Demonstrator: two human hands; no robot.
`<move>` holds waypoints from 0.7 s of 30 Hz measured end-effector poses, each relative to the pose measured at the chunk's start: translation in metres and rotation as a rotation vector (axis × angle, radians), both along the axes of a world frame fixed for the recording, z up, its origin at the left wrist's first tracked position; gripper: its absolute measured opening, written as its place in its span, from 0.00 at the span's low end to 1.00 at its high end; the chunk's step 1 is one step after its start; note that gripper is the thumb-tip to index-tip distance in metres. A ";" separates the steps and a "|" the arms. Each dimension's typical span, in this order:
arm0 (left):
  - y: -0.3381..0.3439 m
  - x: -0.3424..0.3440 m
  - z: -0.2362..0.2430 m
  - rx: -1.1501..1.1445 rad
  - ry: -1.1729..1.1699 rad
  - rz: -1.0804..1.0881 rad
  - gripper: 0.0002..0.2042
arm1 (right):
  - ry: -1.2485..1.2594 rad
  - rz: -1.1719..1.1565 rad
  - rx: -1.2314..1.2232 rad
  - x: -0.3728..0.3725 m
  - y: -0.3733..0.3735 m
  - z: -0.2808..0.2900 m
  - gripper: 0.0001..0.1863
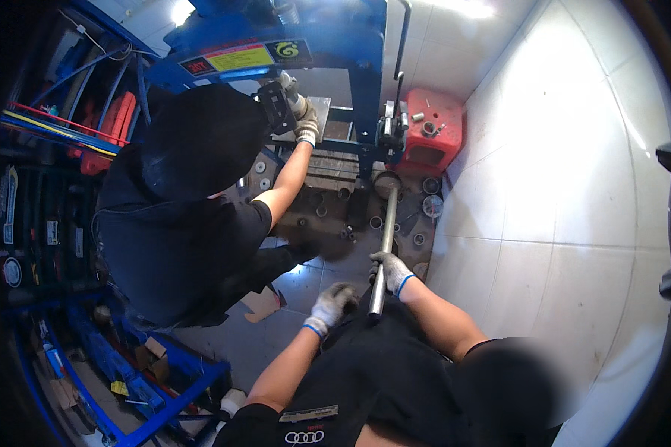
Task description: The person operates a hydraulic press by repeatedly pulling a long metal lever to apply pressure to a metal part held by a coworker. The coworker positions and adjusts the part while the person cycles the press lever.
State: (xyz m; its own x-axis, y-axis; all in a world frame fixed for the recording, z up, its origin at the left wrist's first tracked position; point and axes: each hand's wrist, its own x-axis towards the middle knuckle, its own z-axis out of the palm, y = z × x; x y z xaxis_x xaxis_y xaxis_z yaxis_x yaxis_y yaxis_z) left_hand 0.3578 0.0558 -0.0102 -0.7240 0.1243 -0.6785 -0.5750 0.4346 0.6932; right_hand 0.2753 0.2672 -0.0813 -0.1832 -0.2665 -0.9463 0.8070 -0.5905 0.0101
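My right hand (390,273), in a knit work glove with a blue cuff, is wrapped round a long silvery metal pipe (388,235). The pipe's near end lies over my dark lap. Its far end reaches a round metal part (385,181) at the foot of the blue press; I cannot tell whether they are joined. My left hand (332,305), gloved the same way, is left of the pipe and apart from it. Its fingers are loosely bent, and nothing shows in them. A co-worker's gloved hand (306,123) is at the press (364,89), beside a flat metal plate (322,112).
The co-worker (194,194), in black, crouches at the left. A red plastic stool (443,123) with small parts stands behind the pipe. Metal rings and sockets (321,211) lie on the floor. A blue tool rack (156,410) stands lower left; a white wall (537,223) borders the right.
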 end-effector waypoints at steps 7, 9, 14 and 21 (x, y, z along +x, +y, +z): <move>-0.110 0.040 0.013 -0.171 0.041 0.156 0.20 | 0.156 0.027 -0.013 0.024 0.038 0.037 0.10; -0.125 0.061 0.026 -0.236 -0.002 0.160 0.21 | 0.293 0.040 0.087 0.035 0.042 0.061 0.07; -0.139 0.107 0.020 -0.305 -0.102 0.126 0.22 | 0.367 0.177 0.190 0.052 0.043 0.123 0.10; -0.151 0.133 -0.051 -0.280 -0.064 -0.029 0.24 | 0.579 0.364 0.307 0.029 0.045 0.163 0.10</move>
